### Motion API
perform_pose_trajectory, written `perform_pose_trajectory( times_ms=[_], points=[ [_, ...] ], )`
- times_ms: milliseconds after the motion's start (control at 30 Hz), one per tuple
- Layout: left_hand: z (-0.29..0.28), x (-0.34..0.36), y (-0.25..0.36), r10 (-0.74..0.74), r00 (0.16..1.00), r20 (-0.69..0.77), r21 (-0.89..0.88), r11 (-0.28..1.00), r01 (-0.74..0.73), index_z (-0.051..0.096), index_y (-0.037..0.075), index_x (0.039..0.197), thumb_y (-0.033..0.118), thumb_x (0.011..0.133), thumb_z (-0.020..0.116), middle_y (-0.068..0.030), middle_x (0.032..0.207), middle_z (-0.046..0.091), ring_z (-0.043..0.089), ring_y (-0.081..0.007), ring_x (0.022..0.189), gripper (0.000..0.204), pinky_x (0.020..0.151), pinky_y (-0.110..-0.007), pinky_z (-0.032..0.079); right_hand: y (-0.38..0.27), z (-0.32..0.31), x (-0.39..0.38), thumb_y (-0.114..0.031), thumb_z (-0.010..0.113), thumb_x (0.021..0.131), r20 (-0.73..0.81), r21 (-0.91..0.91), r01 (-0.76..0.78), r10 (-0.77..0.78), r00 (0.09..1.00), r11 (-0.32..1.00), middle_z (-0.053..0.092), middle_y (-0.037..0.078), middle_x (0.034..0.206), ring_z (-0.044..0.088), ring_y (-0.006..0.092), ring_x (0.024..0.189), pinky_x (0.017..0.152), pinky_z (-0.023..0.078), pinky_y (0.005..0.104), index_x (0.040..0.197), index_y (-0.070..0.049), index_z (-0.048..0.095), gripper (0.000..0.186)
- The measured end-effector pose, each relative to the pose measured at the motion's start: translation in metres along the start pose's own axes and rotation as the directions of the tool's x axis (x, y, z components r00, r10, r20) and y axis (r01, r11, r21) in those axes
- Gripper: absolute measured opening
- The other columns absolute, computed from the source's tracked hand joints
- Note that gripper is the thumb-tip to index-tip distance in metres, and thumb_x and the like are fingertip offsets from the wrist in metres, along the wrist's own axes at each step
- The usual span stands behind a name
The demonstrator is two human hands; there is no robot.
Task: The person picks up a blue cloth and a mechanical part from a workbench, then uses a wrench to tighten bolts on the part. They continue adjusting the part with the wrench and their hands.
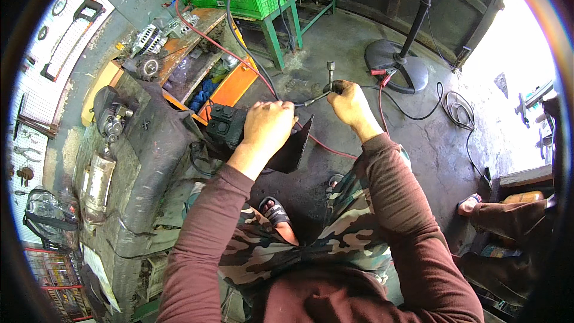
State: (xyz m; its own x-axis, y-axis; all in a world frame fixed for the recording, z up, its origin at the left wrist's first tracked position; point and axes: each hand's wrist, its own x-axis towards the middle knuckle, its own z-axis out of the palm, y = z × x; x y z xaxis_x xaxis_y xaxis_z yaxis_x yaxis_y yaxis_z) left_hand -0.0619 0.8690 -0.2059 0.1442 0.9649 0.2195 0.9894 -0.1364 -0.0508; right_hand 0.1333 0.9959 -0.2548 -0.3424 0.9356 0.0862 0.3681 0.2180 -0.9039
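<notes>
A metal socket wrench (318, 99) spans the space between my hands, with a bright socket end (330, 72) pointing up. My right hand (348, 105) is closed around it near the corner below that socket end. My left hand (268, 124) is closed at the other end of the bar, its palm and fingertips mostly hidden from above. Under and beside my left hand are a black boxy part (226, 124) with knob-like tops and a thin dark plate (292, 148) standing at an angle.
A grimy workbench (161, 143) at left carries a silver cylindrical motor (97, 185). Behind it stand an orange drawer unit (230, 93) and a green crate (248, 0). Red and black cables cross the floor to a fan base (397, 63). Another person's leg (508, 218) is at right.
</notes>
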Motion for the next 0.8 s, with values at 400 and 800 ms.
perform_pose_trajectory(
  times_ms=[400,800],
  points=[
    [-0.094,0.035,0.009,0.041,0.999,0.031,-0.046,0.998,-0.040,0.074,0.007,0.100,0.035,0.094,0.074,-0.0178,0.085,0.076,0.075,-0.0372,0.081,0.029,0.074,-0.048,0.061,0.000,0.004,0.001,-0.014,0.066,0.083,-0.036,-0.041,0.026,-0.027,0.999,0.999,0.074,0.020,0.087,0.070,0.0241,0.081,0.079,0.054,0.0388,0.107,0.004,0.074,0.030],
    [-0.176,-0.082,-0.140,-0.639,0.729,-0.246,-0.606,0.689,0.399,0.077,-0.001,0.108,0.023,0.096,0.074,-0.0097,0.084,0.076,0.065,-0.0110,0.075,0.027,0.072,-0.032,0.052,-0.001,-0.013,-0.010,-0.015,0.065,0.083,-0.015,-0.088,0.074,-0.076,0.997,0.993,0.073,0.030,0.098,0.074,0.0403,0.096,0.085,0.054,0.0451,0.107,0.005,0.072,0.031]
  ],
)
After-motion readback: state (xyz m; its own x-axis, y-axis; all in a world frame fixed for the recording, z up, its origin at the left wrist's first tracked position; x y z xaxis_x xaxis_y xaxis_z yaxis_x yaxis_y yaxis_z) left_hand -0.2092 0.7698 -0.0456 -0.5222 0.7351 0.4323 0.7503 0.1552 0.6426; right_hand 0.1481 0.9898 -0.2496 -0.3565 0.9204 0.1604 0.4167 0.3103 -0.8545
